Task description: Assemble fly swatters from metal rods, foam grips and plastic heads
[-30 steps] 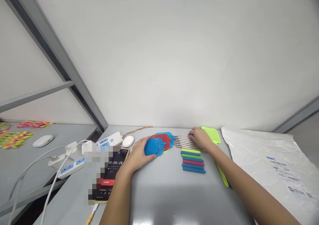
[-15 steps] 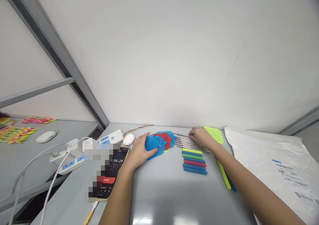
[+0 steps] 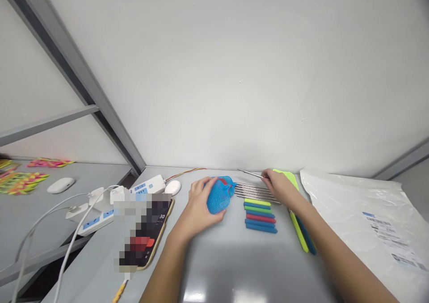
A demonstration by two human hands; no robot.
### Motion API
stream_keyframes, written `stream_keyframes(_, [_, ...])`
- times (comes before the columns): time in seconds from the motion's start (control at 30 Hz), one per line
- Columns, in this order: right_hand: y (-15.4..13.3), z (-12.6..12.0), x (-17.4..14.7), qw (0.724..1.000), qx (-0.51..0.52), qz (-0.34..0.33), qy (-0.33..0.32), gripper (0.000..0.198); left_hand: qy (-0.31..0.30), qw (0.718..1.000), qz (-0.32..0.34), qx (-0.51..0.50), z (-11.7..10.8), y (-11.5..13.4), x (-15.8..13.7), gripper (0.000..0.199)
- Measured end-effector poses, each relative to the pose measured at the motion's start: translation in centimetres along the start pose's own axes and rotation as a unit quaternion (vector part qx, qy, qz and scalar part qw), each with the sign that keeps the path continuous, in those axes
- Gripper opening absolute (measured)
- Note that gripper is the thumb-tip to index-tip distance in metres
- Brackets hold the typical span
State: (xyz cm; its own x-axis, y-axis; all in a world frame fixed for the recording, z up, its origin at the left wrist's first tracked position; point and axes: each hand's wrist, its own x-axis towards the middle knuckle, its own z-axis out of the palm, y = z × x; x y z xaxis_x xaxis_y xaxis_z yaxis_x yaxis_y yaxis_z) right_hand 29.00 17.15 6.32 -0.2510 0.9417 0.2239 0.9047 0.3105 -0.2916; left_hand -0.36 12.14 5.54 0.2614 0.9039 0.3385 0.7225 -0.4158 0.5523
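My left hand [image 3: 197,209] is closed around a blue mesh fly swatter head [image 3: 218,196], thumb at its lower edge. Behind it, more swatter heads [image 3: 228,180], blue and red, lie partly hidden. In my right hand [image 3: 279,187] is a thin metal rod [image 3: 250,173], raised and pointing left toward the wall. Under that hand, several metal rods [image 3: 253,190] lie side by side on the table. In front of them is a column of coloured handles [image 3: 260,218], yellow, green, red and blue. A yellow-green fly swatter head [image 3: 291,178] is partly hidden behind my right hand.
Yellow-green and blue swatter handles [image 3: 299,233] lie beneath my right forearm. A white plastic mailing bag [image 3: 348,204] covers the right side. At left are a phone [image 3: 157,236], a white round device [image 3: 173,187], power strips [image 3: 147,186] and cables. The wall borders the table's back.
My left hand has moved right and lifted the blue swatter head from the spread heads. My right hand has picked one rod up from the row and moved slightly right.
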Motion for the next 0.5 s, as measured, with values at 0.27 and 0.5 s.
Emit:
stream_keyframes(0.27, [-1.2,-0.3,-12.7,0.953,0.242,0.157,0.087,0.029,-0.153,0.986,0.058,-0.017,1.9,3.3,-3.0,0.086])
stream_keyframes(0.5, [-3.0,4.4,-17.8,0.93,0.286,0.222,0.064,0.033,-0.176,0.983,0.05,-0.005,2.6,2.0,-6.5,0.083])
